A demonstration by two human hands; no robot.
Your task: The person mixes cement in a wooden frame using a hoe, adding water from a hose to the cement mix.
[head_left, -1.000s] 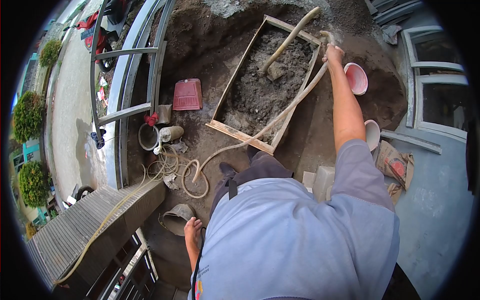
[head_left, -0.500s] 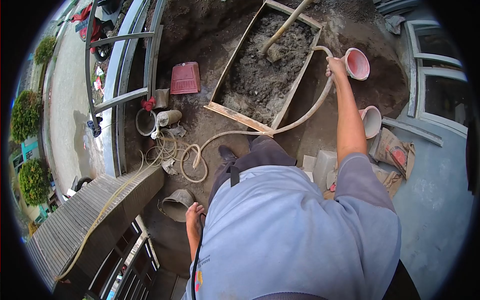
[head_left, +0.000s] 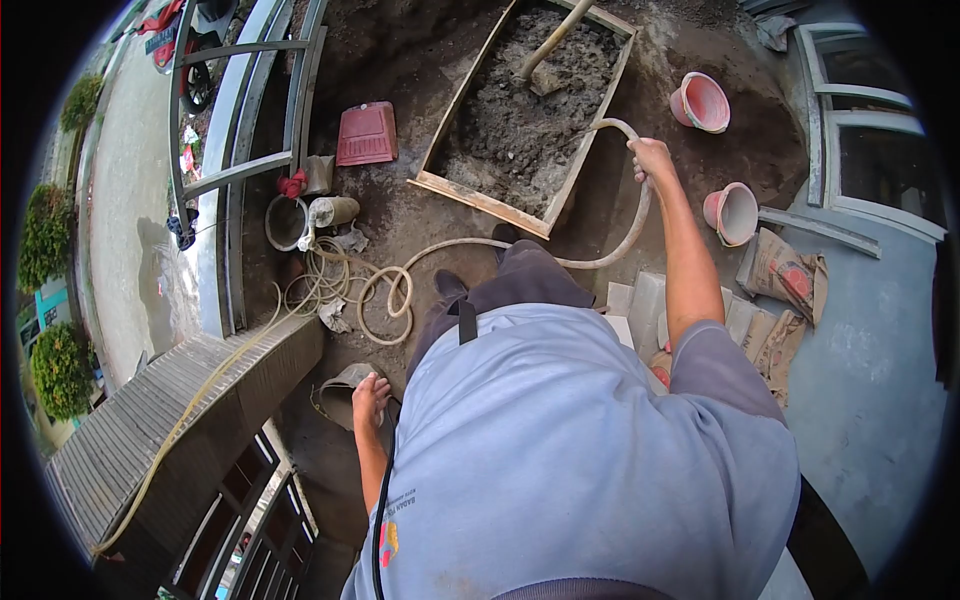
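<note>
My right hand [head_left: 650,160] is closed around a pale hose [head_left: 640,215] near its end, beside the right edge of a wooden frame [head_left: 480,203]. The hose end arches over that edge, above grey wet mix [head_left: 530,110] inside the frame. A wooden handle [head_left: 558,42] stands slanted in the mix. From my hand the hose bends down past my legs to a tangle of loops [head_left: 330,285] on the ground at the left. My left hand [head_left: 370,398] hangs low over a grey bucket [head_left: 343,392], fingers curled; whether it holds anything is too small to tell.
Two pinkish buckets [head_left: 700,102] stand right of the frame. Cement bags [head_left: 785,275] and pale blocks [head_left: 645,300] lie nearer me. At the left are a red dustpan-like piece [head_left: 367,134], a metal frame [head_left: 240,175] and a ridged ledge [head_left: 170,400].
My right hand has moved slightly left and down with the hose, away from the upper pink bucket. The left hand has shifted left and up, now overlapping the grey bucket.
</note>
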